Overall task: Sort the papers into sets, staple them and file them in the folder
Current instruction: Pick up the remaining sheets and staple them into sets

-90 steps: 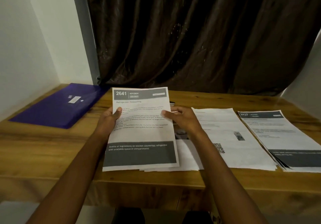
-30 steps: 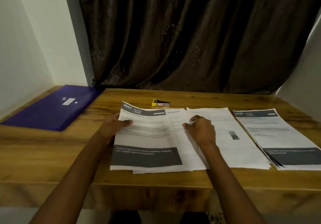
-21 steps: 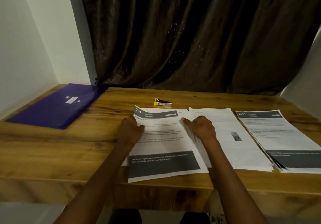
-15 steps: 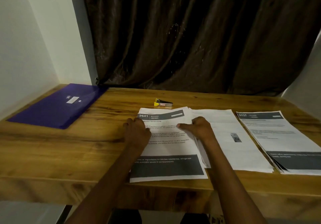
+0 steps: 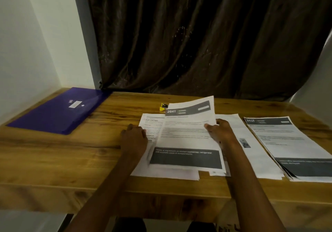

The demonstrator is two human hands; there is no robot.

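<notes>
I see my right hand (image 5: 220,132) pinching the raised 2641 sheet (image 5: 188,134) by its right edge. My left hand (image 5: 133,139) rests flat on the paper stack (image 5: 149,123) underneath. Behind that sheet peeks the yellow stapler (image 5: 163,107); far left of it lies the purple folder (image 5: 59,111).

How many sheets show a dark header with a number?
2: sheet 2641, lifted by the right hand, and sheet 2437 atop the right pile. Covered sheets may hide more.

Folder (image 5: 59,111) lying far left on the tabletop (image 5: 53,156), stapler (image 5: 163,107) sitting behind the middle papers (image 5: 172,175); two more stacks (image 5: 294,147) lying right; curtain (image 5: 197,37) hanging behind.
</notes>
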